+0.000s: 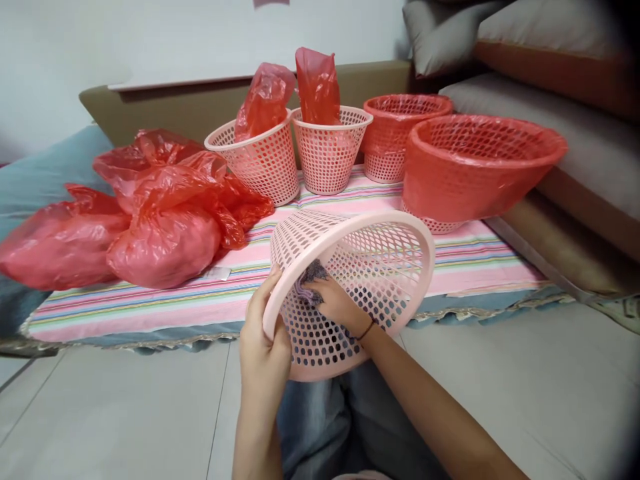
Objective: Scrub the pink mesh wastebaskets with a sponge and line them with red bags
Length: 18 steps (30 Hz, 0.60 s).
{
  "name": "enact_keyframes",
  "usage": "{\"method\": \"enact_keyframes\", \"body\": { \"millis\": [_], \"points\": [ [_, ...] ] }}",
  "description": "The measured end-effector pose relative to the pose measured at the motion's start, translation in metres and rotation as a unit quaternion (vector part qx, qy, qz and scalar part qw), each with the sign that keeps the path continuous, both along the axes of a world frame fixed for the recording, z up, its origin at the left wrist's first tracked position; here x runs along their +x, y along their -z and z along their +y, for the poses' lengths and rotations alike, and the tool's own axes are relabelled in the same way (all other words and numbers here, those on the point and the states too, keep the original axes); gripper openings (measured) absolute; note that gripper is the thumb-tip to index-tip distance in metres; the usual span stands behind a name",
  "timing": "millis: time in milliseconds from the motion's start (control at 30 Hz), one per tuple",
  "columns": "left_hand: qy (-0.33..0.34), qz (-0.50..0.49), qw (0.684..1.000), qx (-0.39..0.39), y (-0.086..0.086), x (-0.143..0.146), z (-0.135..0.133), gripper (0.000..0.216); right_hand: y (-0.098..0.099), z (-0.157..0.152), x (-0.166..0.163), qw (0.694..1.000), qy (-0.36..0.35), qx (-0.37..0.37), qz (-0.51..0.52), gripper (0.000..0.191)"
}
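Observation:
A pale pink perforated plastic basket (380, 267) lies tilted on its side above my lap, its mouth facing me. My left hand (263, 347) grips its near rim, fingers closed around the edge. My right hand (335, 303) reaches inside the basket and is closed on a small grey-purple cloth (311, 275), pressed against the inner wall.
A low bed with a striped pink sheet (200, 303) holds a heap of red plastic bags (150, 213), two pink baskets with red bags stuffed in them (260, 160) (327, 150), and two baskets lined with red bags (400, 130) (475, 167). Grey cushions (530, 40) sit at right.

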<state>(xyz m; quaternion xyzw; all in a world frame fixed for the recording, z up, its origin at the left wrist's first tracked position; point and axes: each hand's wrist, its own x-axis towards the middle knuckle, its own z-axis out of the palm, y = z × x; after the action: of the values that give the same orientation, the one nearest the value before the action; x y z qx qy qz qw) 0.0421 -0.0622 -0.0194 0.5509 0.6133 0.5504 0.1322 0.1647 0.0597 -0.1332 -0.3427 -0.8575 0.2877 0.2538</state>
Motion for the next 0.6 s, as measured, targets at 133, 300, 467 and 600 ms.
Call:
{"method": "enact_keyframes", "body": {
  "millis": [133, 300, 467, 600],
  "points": [
    [-0.003, 0.002, 1.0, -0.009, -0.002, 0.005, 0.0, 0.061, -0.006, -0.047, 0.04, 0.998, -0.038, -0.033, 0.03, 0.068],
    [0.004, -0.005, 1.0, -0.004, 0.0, 0.008, -0.001, 0.058, -0.014, -0.12, 0.089, 0.991, -0.022, -0.128, 0.038, 0.066],
    [0.021, -0.051, 0.998, -0.008, 0.004, 0.0, -0.001, 0.049, -0.018, -0.157, 0.104, 0.982, -0.023, -0.177, 0.054, 0.077],
    [0.01, -0.092, 0.996, -0.013, 0.009, -0.005, -0.001, 0.043, -0.032, -0.15, 0.095, 0.977, -0.012, -0.21, 0.035, 0.078]
  ]
}}
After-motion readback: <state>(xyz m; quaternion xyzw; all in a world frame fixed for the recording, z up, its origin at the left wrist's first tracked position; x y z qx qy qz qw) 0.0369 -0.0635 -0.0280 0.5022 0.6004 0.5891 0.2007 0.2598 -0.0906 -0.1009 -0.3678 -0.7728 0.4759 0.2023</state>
